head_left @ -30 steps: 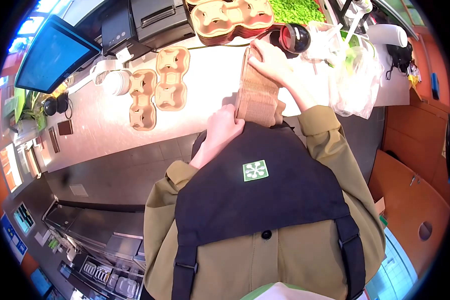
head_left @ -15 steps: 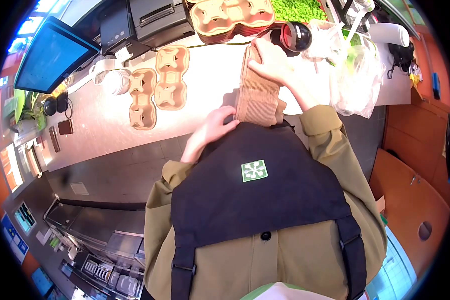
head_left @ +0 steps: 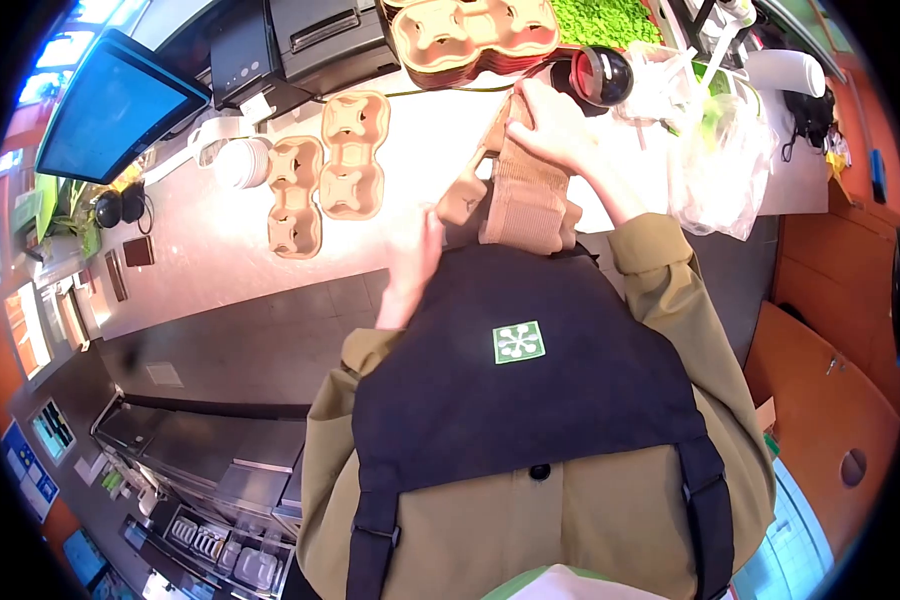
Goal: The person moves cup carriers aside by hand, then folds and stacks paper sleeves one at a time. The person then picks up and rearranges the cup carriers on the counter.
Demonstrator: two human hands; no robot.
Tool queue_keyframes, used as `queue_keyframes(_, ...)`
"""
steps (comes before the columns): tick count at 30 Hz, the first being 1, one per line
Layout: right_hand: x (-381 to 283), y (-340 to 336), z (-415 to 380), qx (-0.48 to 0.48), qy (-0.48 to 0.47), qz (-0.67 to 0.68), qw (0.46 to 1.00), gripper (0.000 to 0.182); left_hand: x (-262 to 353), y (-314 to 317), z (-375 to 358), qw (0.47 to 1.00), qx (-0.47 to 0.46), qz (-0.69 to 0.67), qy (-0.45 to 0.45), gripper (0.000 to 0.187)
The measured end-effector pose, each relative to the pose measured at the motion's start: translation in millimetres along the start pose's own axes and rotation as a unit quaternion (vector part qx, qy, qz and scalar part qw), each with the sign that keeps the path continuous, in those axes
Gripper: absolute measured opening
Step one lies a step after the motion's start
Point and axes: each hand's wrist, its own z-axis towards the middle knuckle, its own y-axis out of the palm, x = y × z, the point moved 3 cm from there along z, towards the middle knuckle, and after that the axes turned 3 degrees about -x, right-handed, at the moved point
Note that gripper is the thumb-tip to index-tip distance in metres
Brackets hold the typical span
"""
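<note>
A stack of brown cardboard cup trays (head_left: 530, 205) stands on edge at the front of the counter, against the dark apron. My right hand (head_left: 550, 125) holds the stack's far end, fingers over its top. One tray (head_left: 463, 196) tilts away from the stack's left side, and my left hand (head_left: 417, 245) has its fingertips closed at that tray's near end. Two separate cup trays lie flat to the left, one (head_left: 353, 155) slightly farther back than the other (head_left: 296, 197), side by side.
Another pile of cup trays (head_left: 475, 35) sits at the back beside green leaves (head_left: 605, 22). A dark round object (head_left: 602, 76) and plastic bags (head_left: 725, 165) are at the right. White lids (head_left: 240, 163), a printer (head_left: 330, 40) and a monitor (head_left: 120, 105) stand left.
My left hand has moved slightly left and down, and one tray has swung out from the stack's left side. My right hand stays on the stack.
</note>
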Motion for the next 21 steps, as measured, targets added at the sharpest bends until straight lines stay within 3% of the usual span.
queue_keyframes(1,3.3,3.9,-0.6,0.011,-0.002,-0.001,1.000,0.049,8.1,2.2,-1.3,0.999,0.032,-0.017,0.005,0.005)
queue_keyframes(4,6.8,8.0,1.2,-0.006,0.012,-0.006,1.000,0.051,15.2,5.3,-6.9,0.996,-0.079,-0.042,-0.021,0.005)
queue_keyframes(5,6.5,7.3,2.3,0.002,0.003,-0.004,1.000,0.051,21.6,8.4,-8.3,0.989,-0.136,-0.061,0.008,0.009)
queue_keyframes(8,0.2,0.4,1.1,0.003,-0.018,0.004,1.000,0.051,12.6,11.8,-4.7,0.998,-0.053,-0.011,-0.018,0.010)
queue_keyframes(12,-0.4,0.0,-1.2,-0.012,0.017,-0.001,1.000,0.052,-25.5,-31.7,9.1,0.972,0.029,0.026,-0.233,0.011)
queue_keyframes(15,-3.4,0.9,1.0,-0.031,0.026,-0.007,0.999,0.052,-56.7,-52.6,-2.0,0.956,0.082,0.061,-0.274,0.011)
queue_keyframes(18,-10.4,-7.9,3.8,-0.059,0.042,-0.018,0.997,0.053,-18.5,-91.2,17.7,0.953,0.134,-0.046,-0.268,0.017)
queue_keyframes(19,-8.7,-5.0,2.9,-0.036,0.038,-0.012,0.999,0.052,0.8,-104.9,27.9,0.937,0.145,-0.153,-0.278,0.014)
queue_keyframes(21,-5.7,-2.7,2.3,-0.021,0.033,-0.006,0.999,0.049,55.4,-136.2,49.5,0.929,0.177,-0.250,-0.206,0.011)
